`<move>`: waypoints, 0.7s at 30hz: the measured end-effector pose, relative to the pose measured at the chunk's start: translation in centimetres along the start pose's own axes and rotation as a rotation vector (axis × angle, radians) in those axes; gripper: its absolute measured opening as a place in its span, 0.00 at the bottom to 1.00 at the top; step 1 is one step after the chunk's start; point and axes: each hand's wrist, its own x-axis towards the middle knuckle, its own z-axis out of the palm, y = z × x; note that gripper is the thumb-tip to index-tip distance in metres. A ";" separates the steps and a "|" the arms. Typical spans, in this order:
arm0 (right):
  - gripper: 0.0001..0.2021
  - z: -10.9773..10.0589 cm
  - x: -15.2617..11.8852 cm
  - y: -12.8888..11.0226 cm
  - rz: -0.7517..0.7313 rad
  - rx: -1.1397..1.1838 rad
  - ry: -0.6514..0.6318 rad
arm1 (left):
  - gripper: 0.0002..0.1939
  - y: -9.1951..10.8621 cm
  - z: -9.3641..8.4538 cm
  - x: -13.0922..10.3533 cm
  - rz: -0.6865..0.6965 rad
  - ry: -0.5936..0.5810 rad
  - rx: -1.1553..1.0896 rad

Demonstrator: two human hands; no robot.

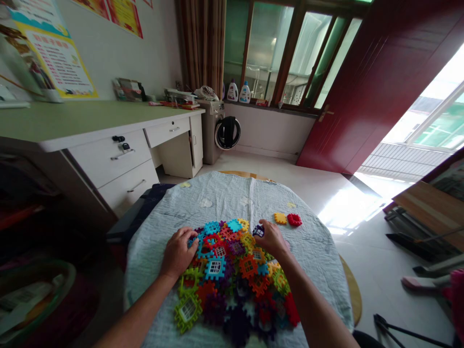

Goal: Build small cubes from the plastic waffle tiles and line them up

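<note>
Dark toy block point(258, 230) is partly covered by the right hand point(271, 239).

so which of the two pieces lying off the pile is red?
The red piece, on the right of the pair beyond the right hand; the yellow piece lies left of it.

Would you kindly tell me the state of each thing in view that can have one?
Plastic-piece heap: jumbled
Dark purple piece: held in the right hand
Left hand: at the heap's left edge
Yellow piece: lying apart
Red piece: lying apart
Red door: open
Washing machine door: open
Desk drawers: shut
Curtain: gathered aside
Detergent bottles: upright
</note>
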 end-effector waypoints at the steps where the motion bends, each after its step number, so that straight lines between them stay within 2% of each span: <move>1: 0.25 -0.1 0.6 0.7 0.015 -0.013 0.015 | 0.10 0.0 0.0 0.0 -0.001 -0.001 0.002; 4: 0.25 -0.2 2.3 2.7 0.051 -0.058 0.026 | 0.10 0.0 0.0 0.0 -0.003 0.003 0.010; 8: 0.27 0.3 3.3 4.3 0.057 -0.078 -0.021 | 0.11 0.0 0.0 0.1 -0.002 0.000 0.012; 15: 0.31 0.6 3.5 5.4 0.019 -0.075 -0.062 | 0.11 -0.1 0.1 0.0 0.000 0.000 0.019; 21: 0.29 0.7 3.7 5.6 -0.006 -0.065 -0.068 | 0.12 -0.1 0.0 0.0 0.006 0.005 0.019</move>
